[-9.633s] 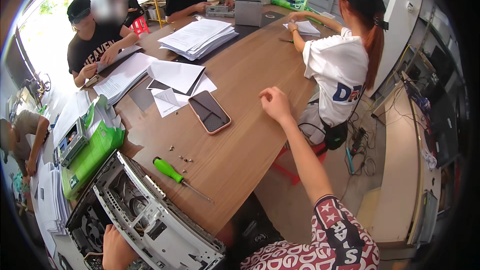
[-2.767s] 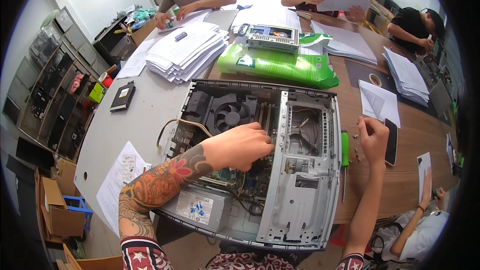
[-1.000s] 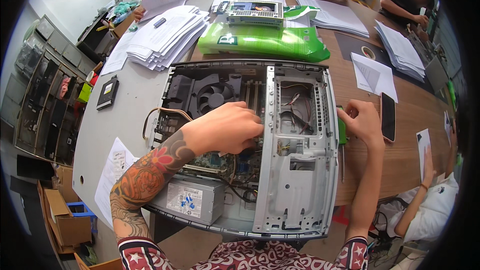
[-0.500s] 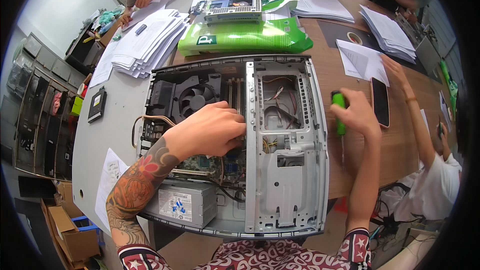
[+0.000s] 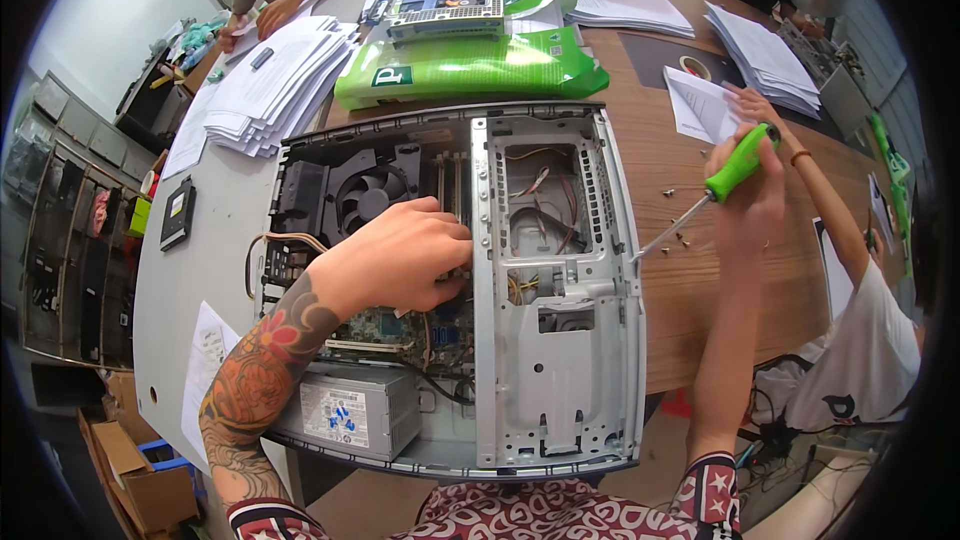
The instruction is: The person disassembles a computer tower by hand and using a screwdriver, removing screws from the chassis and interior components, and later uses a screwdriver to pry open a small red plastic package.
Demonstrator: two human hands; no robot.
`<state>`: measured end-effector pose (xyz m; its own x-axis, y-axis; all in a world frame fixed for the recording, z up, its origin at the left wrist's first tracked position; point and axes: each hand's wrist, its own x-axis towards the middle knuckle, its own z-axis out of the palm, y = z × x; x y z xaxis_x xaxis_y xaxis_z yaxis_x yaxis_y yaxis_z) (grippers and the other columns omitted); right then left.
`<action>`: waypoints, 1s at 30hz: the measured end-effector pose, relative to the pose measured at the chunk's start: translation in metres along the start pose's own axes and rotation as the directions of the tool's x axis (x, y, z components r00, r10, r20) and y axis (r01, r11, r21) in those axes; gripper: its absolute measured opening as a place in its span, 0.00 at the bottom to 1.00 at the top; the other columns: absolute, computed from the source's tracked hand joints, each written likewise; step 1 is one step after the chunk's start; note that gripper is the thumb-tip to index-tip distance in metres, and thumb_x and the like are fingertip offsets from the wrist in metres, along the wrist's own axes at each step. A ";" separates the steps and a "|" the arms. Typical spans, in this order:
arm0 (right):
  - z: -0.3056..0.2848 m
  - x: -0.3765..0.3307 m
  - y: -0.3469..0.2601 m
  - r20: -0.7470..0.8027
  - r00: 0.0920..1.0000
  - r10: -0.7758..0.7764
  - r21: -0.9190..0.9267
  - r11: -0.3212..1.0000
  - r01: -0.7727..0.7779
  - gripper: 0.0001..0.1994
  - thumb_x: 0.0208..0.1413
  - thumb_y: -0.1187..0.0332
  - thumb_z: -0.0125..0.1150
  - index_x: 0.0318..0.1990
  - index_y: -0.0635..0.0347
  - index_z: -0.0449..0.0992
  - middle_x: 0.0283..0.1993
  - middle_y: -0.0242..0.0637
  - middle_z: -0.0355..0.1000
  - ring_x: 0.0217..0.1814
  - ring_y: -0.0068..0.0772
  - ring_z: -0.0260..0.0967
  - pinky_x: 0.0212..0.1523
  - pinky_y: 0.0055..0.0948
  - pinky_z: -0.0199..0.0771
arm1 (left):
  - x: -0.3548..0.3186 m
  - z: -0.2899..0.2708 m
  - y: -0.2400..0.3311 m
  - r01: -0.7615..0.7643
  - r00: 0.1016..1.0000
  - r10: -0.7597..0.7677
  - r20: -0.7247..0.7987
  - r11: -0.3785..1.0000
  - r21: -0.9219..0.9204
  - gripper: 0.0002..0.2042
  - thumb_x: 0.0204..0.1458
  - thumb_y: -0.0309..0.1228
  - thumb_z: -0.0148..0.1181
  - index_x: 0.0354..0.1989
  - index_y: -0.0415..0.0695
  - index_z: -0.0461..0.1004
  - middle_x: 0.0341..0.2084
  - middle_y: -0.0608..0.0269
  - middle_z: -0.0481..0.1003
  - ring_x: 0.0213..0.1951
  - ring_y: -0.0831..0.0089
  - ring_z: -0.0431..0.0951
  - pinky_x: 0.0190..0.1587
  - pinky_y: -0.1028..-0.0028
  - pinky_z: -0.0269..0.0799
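An opened desktop computer case (image 5: 560, 370) lies flat in front of me. My left hand (image 5: 405, 252) reaches in beside the long metal rail (image 5: 484, 320), its fingers curled down and whatever they hold hidden. A black fan (image 5: 368, 195) lies just beyond that hand, and the silver power supply (image 5: 360, 410) sits nearer me. My right hand (image 5: 757, 195), slightly blurred, is closed around a screwdriver (image 5: 738, 165) with a green handle. It slants down to the left, and its tip meets the right edge of the case.
Loose screws (image 5: 683, 238) lie right of the case. Behind it are a green package (image 5: 480, 70) and a metal drive cage (image 5: 445, 12). Paper stacks (image 5: 275, 80) stand far left. A black drive (image 5: 178, 213) lies at left. A co-worker's hand (image 5: 755, 112) is close by at right.
My right hand has swung the screwdriver up and tilted it, bringing the tip to the case's right edge. The screws beside the case now show; the phone does not. My left hand keeps its place.
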<state>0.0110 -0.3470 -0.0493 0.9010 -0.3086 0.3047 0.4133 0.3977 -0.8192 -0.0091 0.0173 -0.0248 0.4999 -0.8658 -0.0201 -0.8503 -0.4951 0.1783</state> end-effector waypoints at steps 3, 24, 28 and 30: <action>0.000 -0.008 0.010 0.205 0.979 0.004 -0.059 0.998 0.008 0.20 0.66 0.52 0.49 0.47 0.63 0.69 0.30 0.34 0.66 0.28 0.22 0.63 0.27 0.22 0.61 | -0.001 0.001 -0.002 -0.007 1.000 0.007 -0.001 1.000 -0.015 0.10 0.42 0.31 0.66 0.34 0.44 0.78 0.28 0.62 0.76 0.36 0.63 0.76 0.45 0.67 0.69; 0.019 -0.028 0.012 0.340 0.933 -0.118 -0.123 0.978 0.169 0.19 0.63 0.55 0.55 0.47 0.65 0.69 0.32 0.34 0.68 0.30 0.18 0.64 0.25 0.18 0.59 | 0.003 -0.005 0.002 0.006 1.000 -0.007 -0.003 0.998 -0.056 0.07 0.45 0.31 0.64 0.28 0.41 0.78 0.26 0.59 0.77 0.35 0.62 0.77 0.46 0.66 0.70; 0.027 -0.036 0.013 0.368 0.929 -0.023 -0.243 0.963 0.120 0.14 0.61 0.61 0.60 0.45 0.63 0.72 0.33 0.31 0.69 0.29 0.15 0.63 0.26 0.16 0.61 | 0.005 -0.006 0.004 0.024 1.000 -0.024 0.008 0.998 -0.057 0.06 0.44 0.29 0.63 0.29 0.42 0.77 0.25 0.60 0.76 0.34 0.61 0.77 0.45 0.66 0.70; 0.033 -0.039 0.017 0.348 0.938 0.009 -0.256 0.963 0.086 0.11 0.59 0.66 0.64 0.44 0.62 0.73 0.32 0.29 0.69 0.29 0.14 0.63 0.25 0.17 0.62 | 0.006 -0.011 0.006 0.006 1.000 -0.007 -0.011 0.997 -0.081 0.05 0.44 0.29 0.63 0.29 0.42 0.77 0.25 0.60 0.76 0.33 0.61 0.77 0.44 0.66 0.70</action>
<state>-0.0126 -0.2999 -0.0594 0.8944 0.0146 0.4470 0.4412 0.1348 -0.8872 -0.0094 0.0094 -0.0134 0.5078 -0.8614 -0.0106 -0.8310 -0.4931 0.2576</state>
